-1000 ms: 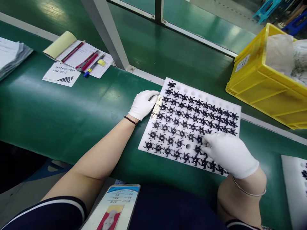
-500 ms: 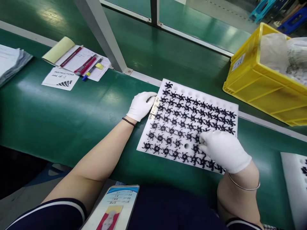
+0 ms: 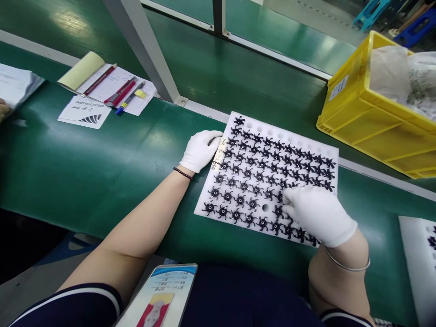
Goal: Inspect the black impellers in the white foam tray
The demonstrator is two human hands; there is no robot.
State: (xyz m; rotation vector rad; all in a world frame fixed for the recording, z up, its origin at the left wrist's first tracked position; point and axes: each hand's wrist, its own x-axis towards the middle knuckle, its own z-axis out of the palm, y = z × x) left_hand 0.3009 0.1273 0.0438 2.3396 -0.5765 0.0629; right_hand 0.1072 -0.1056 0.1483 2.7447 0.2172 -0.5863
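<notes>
A white foam tray (image 3: 204,206) lies on the green table, filled with rows of small black impellers (image 3: 235,169) with curved blades. One round hole (image 3: 265,208) in the second row from the front holds no impeller. My left hand (image 3: 200,149), white-gloved, grips the tray's left edge beside a handwritten label (image 3: 219,156). Over the tray's right front part is my right hand (image 3: 315,212), also gloved, its fingers pinched together at an impeller just right of that hole. The glove covers several impellers and hides part of the grip.
A yellow crate (image 3: 378,122) with plastic bags stands at the back right. Another foam tray (image 3: 413,254) lies at the right edge. A notepad (image 3: 102,86) with pens, a card (image 3: 83,111) and stacked papers (image 3: 15,84) lie left. A metal post (image 3: 150,50) rises behind.
At the far left edge, part of another person's hand has come into view by the papers, which have shifted slightly. My hands and the tray look unmoved.
</notes>
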